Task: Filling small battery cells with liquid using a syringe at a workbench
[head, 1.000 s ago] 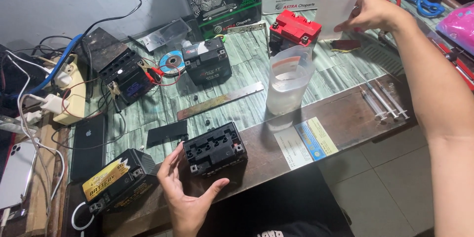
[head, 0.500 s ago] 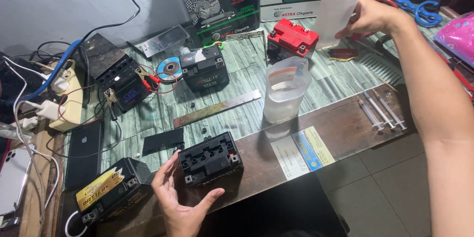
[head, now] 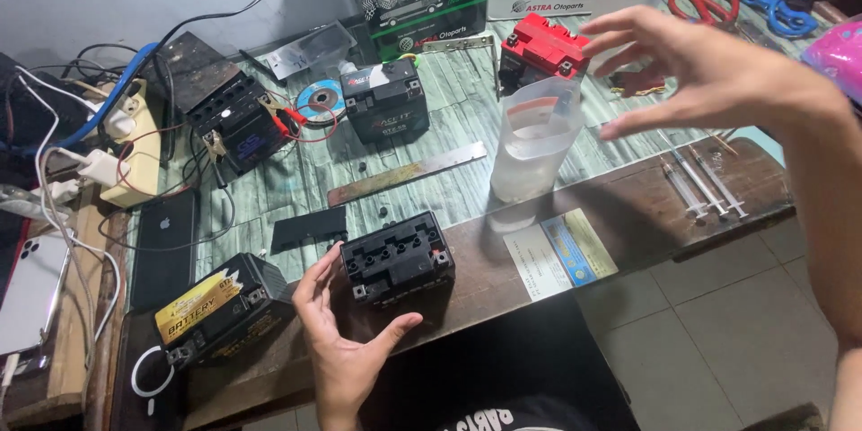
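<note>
Head view, looking down on a cluttered workbench (head: 628,215). Left hand (head: 346,341) palm up, fingers spread wide, thumb and fingertips cupping the near and left sides of the open-topped black battery (head: 398,259); whether it touches is hard to tell. That battery sits at the bench's front edge, long axis running left-right, slightly tilted, top face up. Right hand (head: 709,72) hovers open, fingers splayed, holding nothing, above and right of the clear measuring jug (head: 536,136). Batteries counted: five, four black, one red (head: 541,47). Two syringes (head: 705,181) lie side by side, right of the jug.
</note>
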